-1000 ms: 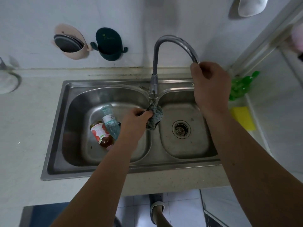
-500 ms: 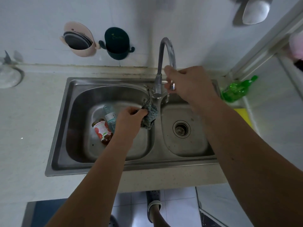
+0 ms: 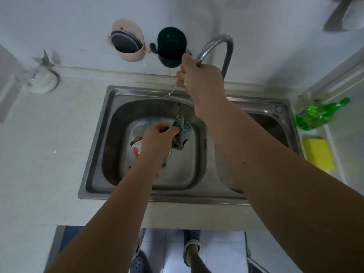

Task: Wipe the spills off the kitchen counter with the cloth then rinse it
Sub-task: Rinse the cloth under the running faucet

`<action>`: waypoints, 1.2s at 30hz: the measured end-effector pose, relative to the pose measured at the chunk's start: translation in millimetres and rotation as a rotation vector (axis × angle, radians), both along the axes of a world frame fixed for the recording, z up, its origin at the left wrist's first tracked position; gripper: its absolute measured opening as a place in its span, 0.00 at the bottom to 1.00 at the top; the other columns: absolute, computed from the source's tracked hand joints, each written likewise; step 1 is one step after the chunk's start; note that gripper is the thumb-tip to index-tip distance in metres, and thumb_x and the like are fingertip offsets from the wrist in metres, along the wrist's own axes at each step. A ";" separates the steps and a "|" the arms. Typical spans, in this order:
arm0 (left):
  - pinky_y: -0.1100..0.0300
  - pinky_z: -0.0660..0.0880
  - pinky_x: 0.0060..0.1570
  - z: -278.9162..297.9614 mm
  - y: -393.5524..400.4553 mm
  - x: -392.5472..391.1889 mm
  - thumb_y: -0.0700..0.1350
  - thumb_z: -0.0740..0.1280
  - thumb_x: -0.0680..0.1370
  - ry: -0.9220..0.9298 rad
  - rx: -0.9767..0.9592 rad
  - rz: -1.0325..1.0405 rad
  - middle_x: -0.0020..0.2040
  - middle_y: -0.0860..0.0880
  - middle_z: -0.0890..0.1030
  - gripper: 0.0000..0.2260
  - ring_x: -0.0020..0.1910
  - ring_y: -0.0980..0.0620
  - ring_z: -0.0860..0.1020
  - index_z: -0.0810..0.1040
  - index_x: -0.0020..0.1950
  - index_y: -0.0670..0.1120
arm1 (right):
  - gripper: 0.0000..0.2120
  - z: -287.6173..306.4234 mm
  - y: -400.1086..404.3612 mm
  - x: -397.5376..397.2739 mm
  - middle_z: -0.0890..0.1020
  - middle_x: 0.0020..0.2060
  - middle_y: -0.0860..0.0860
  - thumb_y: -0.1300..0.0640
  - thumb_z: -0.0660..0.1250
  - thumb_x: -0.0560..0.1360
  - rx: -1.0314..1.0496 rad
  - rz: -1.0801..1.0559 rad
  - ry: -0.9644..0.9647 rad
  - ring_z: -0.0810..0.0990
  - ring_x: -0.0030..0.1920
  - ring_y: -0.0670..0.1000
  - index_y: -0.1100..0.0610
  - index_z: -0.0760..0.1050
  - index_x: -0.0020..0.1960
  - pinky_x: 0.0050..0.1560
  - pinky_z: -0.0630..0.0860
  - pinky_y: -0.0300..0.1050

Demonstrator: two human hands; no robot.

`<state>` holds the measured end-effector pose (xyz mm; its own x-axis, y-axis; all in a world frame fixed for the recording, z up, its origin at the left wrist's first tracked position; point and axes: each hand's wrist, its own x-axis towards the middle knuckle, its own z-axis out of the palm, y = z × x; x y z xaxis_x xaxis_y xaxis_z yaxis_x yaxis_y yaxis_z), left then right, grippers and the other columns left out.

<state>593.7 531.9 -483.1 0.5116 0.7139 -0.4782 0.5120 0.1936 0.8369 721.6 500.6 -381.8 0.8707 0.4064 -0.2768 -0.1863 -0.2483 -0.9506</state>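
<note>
My right hand (image 3: 201, 79) clenches the tap (image 3: 214, 46), left hand (image 3: 157, 140) grips the cloth (image 3: 182, 135); its stream could splash the bench (image 3: 49, 134).

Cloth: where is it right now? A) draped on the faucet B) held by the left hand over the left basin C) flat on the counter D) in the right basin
B: the left hand pinches the cloth above the left basin, while the right hand grips the faucet spout.
</note>
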 end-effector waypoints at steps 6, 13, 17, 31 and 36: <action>0.55 0.82 0.48 -15.6 4.4 16.3 0.51 0.72 0.79 -0.044 -0.091 0.029 0.42 0.51 0.86 0.07 0.45 0.51 0.85 0.82 0.44 0.49 | 0.31 -70.2 -49.2 11.2 0.86 0.46 0.57 0.33 0.56 0.81 0.145 -0.277 0.063 0.81 0.42 0.53 0.58 0.84 0.50 0.49 0.76 0.53; 0.55 0.82 0.48 -31.7 10.7 39.6 0.45 0.69 0.82 -0.141 -0.333 0.134 0.44 0.49 0.84 0.03 0.43 0.52 0.83 0.78 0.48 0.48 | 0.18 -130.1 -30.5 60.4 0.79 0.56 0.51 0.52 0.56 0.85 -0.439 0.296 -0.234 0.78 0.55 0.53 0.52 0.75 0.71 0.53 0.71 0.42; 0.49 0.82 0.55 -48.7 11.8 44.3 0.45 0.70 0.81 -0.126 -0.372 0.136 0.47 0.47 0.85 0.02 0.46 0.49 0.84 0.79 0.51 0.46 | 0.15 -141.2 -23.0 67.8 0.79 0.45 0.49 0.51 0.55 0.85 -0.446 0.264 -0.243 0.77 0.47 0.53 0.52 0.80 0.53 0.40 0.68 0.43; 0.51 0.83 0.53 -61.7 5.8 46.8 0.48 0.70 0.81 -0.188 -0.420 0.093 0.54 0.44 0.86 0.09 0.54 0.45 0.85 0.80 0.57 0.45 | 0.12 -161.0 -59.5 26.8 0.76 0.58 0.48 0.47 0.64 0.82 -0.267 -0.022 -0.358 0.77 0.58 0.47 0.51 0.80 0.60 0.62 0.76 0.47; 0.52 0.83 0.53 -64.2 -1.3 46.6 0.50 0.69 0.82 -0.203 -0.458 0.129 0.54 0.45 0.85 0.10 0.54 0.48 0.84 0.81 0.58 0.44 | 0.08 -169.8 -70.0 -7.3 0.85 0.49 0.48 0.45 0.68 0.80 -0.116 -0.003 0.058 0.84 0.51 0.48 0.48 0.82 0.53 0.51 0.82 0.48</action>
